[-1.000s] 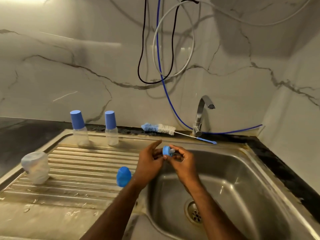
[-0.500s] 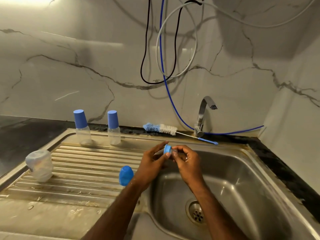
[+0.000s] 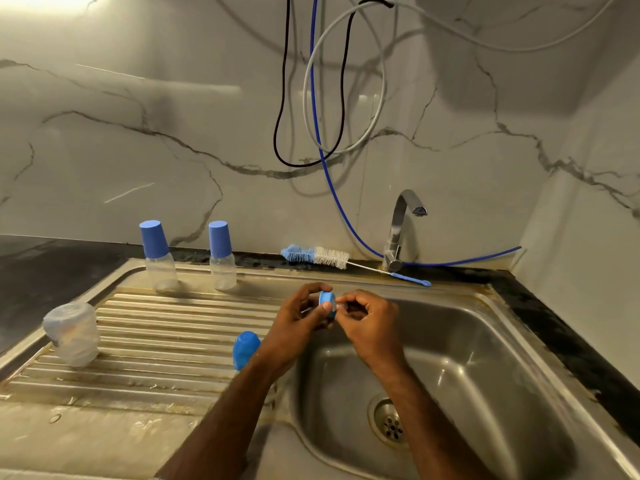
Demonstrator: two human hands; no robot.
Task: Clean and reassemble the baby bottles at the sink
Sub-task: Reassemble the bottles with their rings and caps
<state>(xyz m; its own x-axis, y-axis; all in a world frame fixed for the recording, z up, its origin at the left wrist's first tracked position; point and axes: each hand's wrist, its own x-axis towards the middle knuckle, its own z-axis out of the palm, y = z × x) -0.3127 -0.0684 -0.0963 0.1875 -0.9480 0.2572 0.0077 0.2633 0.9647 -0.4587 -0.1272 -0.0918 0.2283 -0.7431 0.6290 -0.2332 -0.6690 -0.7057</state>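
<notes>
open basin (image 3: 485, 358), blue cap (image 3: 245, 349) beside wrist

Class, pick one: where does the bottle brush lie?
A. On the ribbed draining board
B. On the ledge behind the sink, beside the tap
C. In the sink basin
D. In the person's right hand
B: the bottle brush lies along the back ledge, its handle end reaching past the base of the tap.

brush (image 3: 320, 256) behind sink (image 3: 485, 341), bottles (image 3: 221, 261) left

Veined marble wall (image 3: 138, 150) with looped cables (image 3: 311, 98) behind a dark countertop (image 3: 41, 268).
</notes>
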